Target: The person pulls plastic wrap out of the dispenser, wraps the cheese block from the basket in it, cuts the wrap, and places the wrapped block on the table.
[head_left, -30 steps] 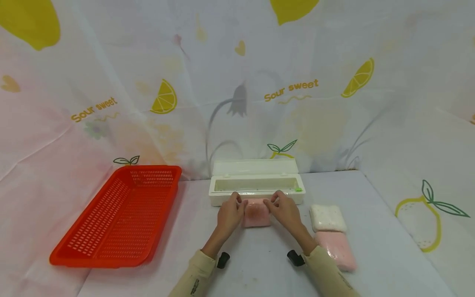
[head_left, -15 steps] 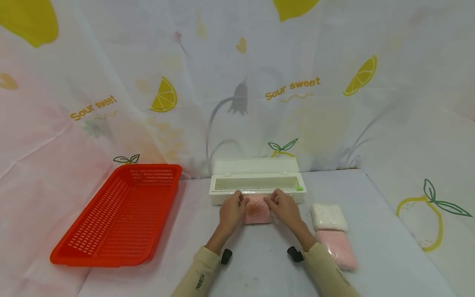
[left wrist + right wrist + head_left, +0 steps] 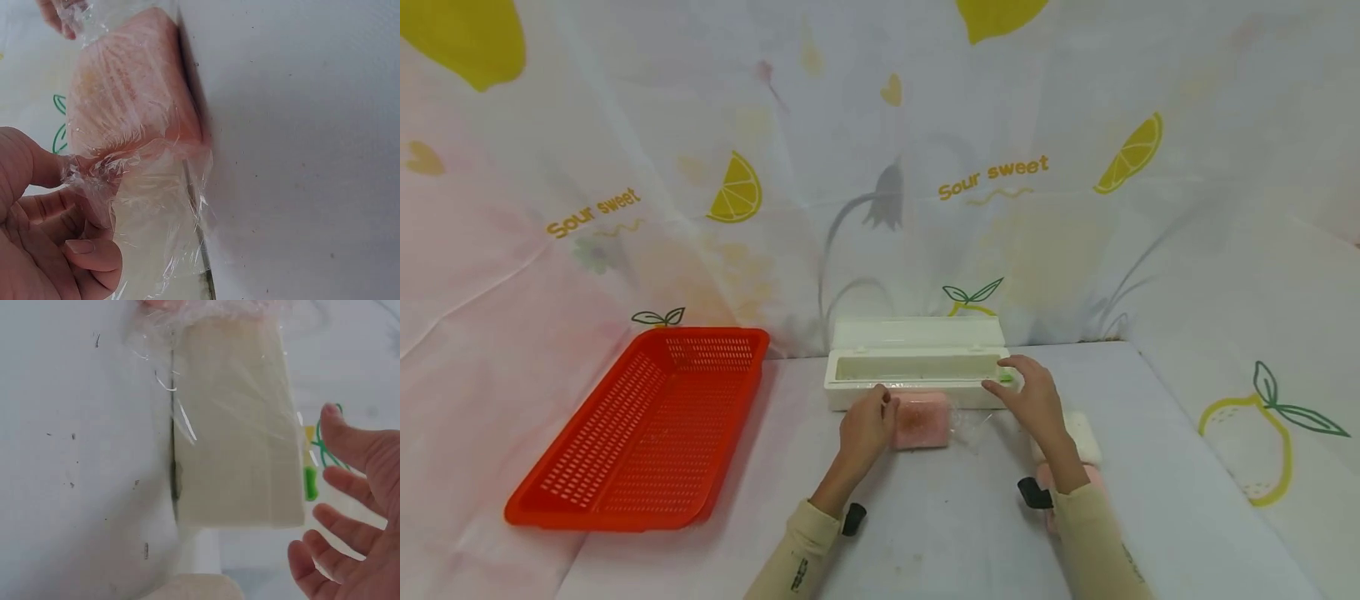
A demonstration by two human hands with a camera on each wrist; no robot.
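Observation:
A pink, soft-looking block [image 3: 922, 421] lies in front of a white cling film dispenser [image 3: 854, 398], with its lid standing up. Clear cling film [image 3: 159, 212] covers the block and stretches loose past both its sides. My left hand [image 3: 865, 427] pinches a gathered bunch of film at the block's left end between thumb and fingers. My right hand [image 3: 1036, 407] holds nothing. Its thumb and fingers are spread beside the green slider [image 3: 310, 483] at the dispenser's right end. Loose film [image 3: 231, 400] trails across the dispenser's front in the right wrist view.
A red perforated basket [image 3: 625, 525] stands at the left. On the right lie a white wrapped block [image 3: 1084, 435] and another pink wrapped block [image 3: 1093, 479], both partly hidden behind my right arm. A lemon-printed cloth [image 3: 820, 250] hangs behind the table.
My right hand has let go of the film at the pink block's right side and moved right to the dispenser's end. My left hand keeps its pinch at the left side.

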